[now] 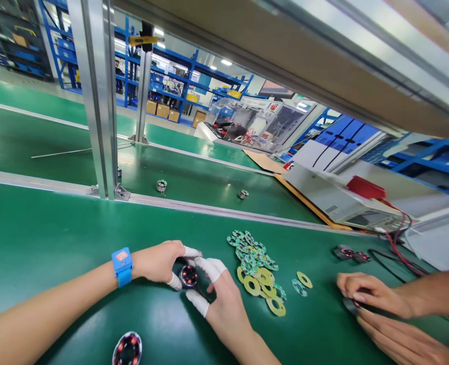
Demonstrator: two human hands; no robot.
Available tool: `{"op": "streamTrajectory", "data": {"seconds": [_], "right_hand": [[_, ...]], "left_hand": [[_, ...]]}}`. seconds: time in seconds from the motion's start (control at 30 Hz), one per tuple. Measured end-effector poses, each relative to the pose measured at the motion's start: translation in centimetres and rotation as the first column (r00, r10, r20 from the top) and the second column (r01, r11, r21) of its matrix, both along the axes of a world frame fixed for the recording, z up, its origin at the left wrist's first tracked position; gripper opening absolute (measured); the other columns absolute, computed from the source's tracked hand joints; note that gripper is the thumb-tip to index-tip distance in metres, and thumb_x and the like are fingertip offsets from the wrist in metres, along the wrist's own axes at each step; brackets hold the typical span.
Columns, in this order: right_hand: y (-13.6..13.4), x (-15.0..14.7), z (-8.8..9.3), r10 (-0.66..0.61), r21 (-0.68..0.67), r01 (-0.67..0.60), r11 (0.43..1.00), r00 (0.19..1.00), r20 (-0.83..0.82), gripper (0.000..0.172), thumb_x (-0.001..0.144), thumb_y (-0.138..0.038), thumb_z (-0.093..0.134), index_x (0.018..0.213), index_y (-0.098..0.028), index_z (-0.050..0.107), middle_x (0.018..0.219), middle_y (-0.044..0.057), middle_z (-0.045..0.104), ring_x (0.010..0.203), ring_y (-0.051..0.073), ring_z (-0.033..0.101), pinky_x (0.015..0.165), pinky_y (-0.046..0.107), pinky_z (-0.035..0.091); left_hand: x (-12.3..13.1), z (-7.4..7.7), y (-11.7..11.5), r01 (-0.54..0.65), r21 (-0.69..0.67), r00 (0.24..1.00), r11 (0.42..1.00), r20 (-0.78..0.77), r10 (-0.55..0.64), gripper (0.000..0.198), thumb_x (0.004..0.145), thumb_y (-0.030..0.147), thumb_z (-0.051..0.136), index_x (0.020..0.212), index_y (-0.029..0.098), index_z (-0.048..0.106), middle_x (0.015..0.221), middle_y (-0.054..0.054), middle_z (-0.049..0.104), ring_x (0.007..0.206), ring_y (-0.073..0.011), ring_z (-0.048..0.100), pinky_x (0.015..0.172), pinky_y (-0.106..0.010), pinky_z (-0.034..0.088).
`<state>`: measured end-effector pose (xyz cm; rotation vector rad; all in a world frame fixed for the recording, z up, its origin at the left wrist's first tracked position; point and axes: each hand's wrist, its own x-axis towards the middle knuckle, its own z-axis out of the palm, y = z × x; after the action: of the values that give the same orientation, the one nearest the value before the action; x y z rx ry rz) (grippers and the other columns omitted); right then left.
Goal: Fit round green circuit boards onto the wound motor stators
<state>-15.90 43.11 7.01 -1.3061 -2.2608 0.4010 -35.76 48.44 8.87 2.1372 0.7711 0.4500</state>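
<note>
A small round motor part with a ring of copper coils (188, 276) sits between my two hands, above the green bench. My left hand (162, 263), with white finger covers and a blue wrist strap (122, 266), has its thumb and fingers closed on the part's left side. My right hand (220, 291), also in white finger covers, curves round the right side of the same part, touching a dark piece beside it that I cannot make out clearly. Another coil part (128, 349) lies at the bottom edge, below my left hand.
Green ring boards (249, 251) and yellow rings (264, 281) lie piled right of my hands. Another person's hands (384, 304) hold a dark piece at the right. Metal posts (98, 101) and a rail stand ahead; small coil parts (162, 186) lie beyond.
</note>
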Motion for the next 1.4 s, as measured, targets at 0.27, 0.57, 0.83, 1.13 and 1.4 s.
{"op": "streamTrajectory", "data": {"seconds": [0.27,0.57,0.83,1.13,1.4], "right_hand": [[-1.0,-0.6,1.3,0.376,0.339,-0.468,0.816,0.876,0.303,0.029,0.088,-0.009,0.036,0.085,-0.016,0.064,0.068,0.007,0.063,0.065,0.018,0.055,0.052,0.027,0.044],[5.5,4.5,2.0,-0.329,0.35,0.225,0.909,0.904,0.273,0.025,0.086,-0.024,0.045,0.097,-0.018,0.067,0.097,0.011,0.067,0.09,0.024,0.06,0.077,0.037,0.049],[6.9,6.1,0.4,-0.163,0.18,0.102,0.978,0.917,0.363,0.026,0.078,-0.015,0.053,0.098,-0.019,0.068,0.109,0.012,0.061,0.105,0.026,0.051,0.092,0.041,0.042],[4.8,4.2,1.4,-0.15,-0.1,0.158,0.982,0.986,0.077,0.036,0.074,-0.034,0.06,0.106,-0.017,0.064,0.098,0.01,0.065,0.086,0.023,0.06,0.076,0.037,0.05],[3.6,0.8,0.6,-0.19,-0.037,0.212,0.976,0.928,0.319,0.025,0.079,-0.028,0.057,0.097,-0.013,0.064,0.091,0.012,0.063,0.088,0.027,0.058,0.076,0.038,0.048]], "left_hand": [[0.2,-0.3,0.5,0.092,0.027,0.994,0.995,0.054,-0.093,0.023,0.066,0.015,0.069,0.088,0.016,0.066,0.072,0.001,0.06,0.076,-0.0157,0.052,0.066,-0.02,0.04],[0.2,-0.6,0.3,0.028,0.034,0.999,0.999,0.041,-0.029,0.034,0.065,0.014,0.068,0.098,0.019,0.065,0.086,-0.001,0.063,0.083,-0.0169,0.054,0.073,-0.02,0.041],[-0.2,-0.3,0.6,-0.081,-0.059,0.994,0.995,0.065,0.085,0.059,0.059,-0.003,0.047,0.113,0.018,0.059,0.11,-0.003,0.062,0.098,-0.0177,0.056,0.087,-0.025,0.043],[1.8,0.4,-1.7,-0.389,0.235,0.874,0.891,-0.21,0.437,0.051,0.055,0.058,0.071,0.084,0.016,0.063,0.085,-0.007,0.061,0.085,-0.0258,0.053,0.072,-0.034,0.045],[2.1,-0.6,-1.6,-0.299,0.366,0.854,0.881,-0.309,0.418,0.048,0.054,0.053,0.076,0.079,0.016,0.061,0.081,-0.005,0.059,0.082,-0.024,0.051,0.069,-0.032,0.042]]}}
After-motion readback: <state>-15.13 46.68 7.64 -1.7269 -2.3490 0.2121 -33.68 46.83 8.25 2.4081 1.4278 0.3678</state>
